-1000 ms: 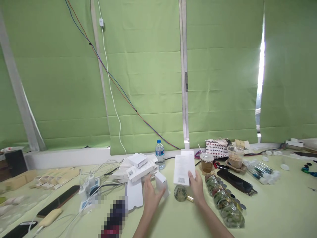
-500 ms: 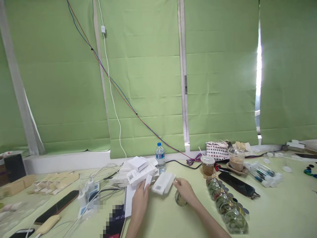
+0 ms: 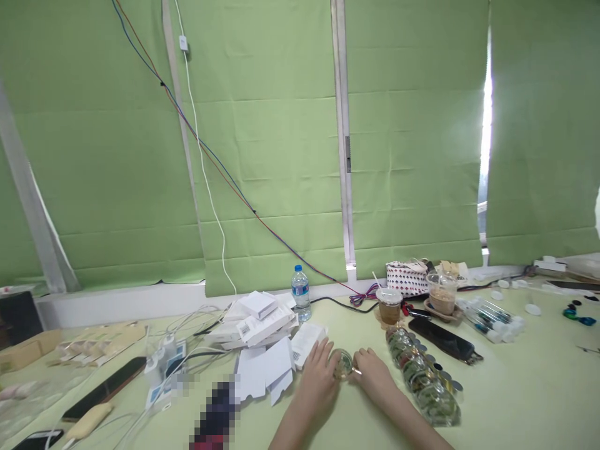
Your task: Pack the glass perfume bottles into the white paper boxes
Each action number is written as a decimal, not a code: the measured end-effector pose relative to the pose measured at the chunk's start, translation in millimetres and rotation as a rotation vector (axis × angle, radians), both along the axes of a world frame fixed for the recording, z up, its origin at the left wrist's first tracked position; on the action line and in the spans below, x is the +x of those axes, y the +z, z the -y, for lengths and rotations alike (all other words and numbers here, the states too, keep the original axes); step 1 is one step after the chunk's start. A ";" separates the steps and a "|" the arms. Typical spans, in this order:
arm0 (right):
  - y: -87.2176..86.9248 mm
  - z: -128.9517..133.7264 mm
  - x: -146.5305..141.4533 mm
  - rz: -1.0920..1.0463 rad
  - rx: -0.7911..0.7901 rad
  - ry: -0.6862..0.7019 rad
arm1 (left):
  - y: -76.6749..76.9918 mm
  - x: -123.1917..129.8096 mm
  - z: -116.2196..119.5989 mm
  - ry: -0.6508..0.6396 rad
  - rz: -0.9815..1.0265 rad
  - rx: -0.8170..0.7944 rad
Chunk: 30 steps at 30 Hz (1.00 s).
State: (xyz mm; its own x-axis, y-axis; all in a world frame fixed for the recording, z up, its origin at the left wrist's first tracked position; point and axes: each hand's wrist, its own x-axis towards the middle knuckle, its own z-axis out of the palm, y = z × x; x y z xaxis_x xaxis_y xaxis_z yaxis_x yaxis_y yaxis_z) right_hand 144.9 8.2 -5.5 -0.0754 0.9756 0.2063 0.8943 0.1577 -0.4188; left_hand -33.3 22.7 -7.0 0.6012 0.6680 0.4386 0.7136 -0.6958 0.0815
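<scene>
Green tabletop [image 3: 365, 422], hands [image 3: 319, 376] curled closed, holding glass piece [image 3: 344, 364]

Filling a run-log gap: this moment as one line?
left hand: touching clear round piece | right hand: at its other side | left: piled white boxes | behind: water bottle | right: smartphone

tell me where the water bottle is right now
In the head view, the water bottle stands upright at the back of the table, near the middle from left to right, just right of the pile of white boxes.
</scene>
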 end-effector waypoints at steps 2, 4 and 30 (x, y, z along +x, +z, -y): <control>-1.7 0.3 2.3 0.006 -0.002 0.025 | 8.8 11.6 -4.0 -0.050 0.010 -0.231; -2.7 -0.3 5.8 -0.001 -0.006 0.051 | 16.4 18.7 -14.1 -0.087 0.008 -0.406; -31.7 62.2 31.7 -0.433 0.143 0.134 | -3.3 35.5 1.3 0.088 0.712 -0.477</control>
